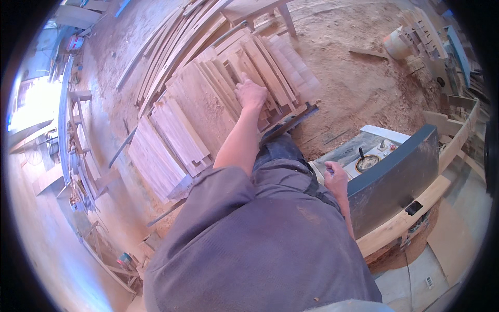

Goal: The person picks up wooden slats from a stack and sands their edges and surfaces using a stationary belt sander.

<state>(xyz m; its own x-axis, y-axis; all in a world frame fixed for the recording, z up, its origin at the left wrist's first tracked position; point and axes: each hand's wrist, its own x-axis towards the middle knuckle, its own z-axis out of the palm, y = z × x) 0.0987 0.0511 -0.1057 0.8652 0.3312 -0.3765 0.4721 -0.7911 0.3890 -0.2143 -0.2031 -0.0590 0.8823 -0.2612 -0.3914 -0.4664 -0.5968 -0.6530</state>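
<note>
Wooden boards (267, 73) lay beneath the left hand (251, 94), near the right edge of their mostly hidden support; its index finger was extended, though whether it gripped one could not be told. Curled fingers marked the right hand (337, 179), its contents hidden, beside a control panel (381, 154). Paler boards (179, 132) lay toward the support's left edge. Side-by-side groups were already laid out; with none lifted clear, much handling seemed left.

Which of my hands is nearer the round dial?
Your right hand: it's just left of the dial. Your left hand is farther off, at the stacked boards.
</note>
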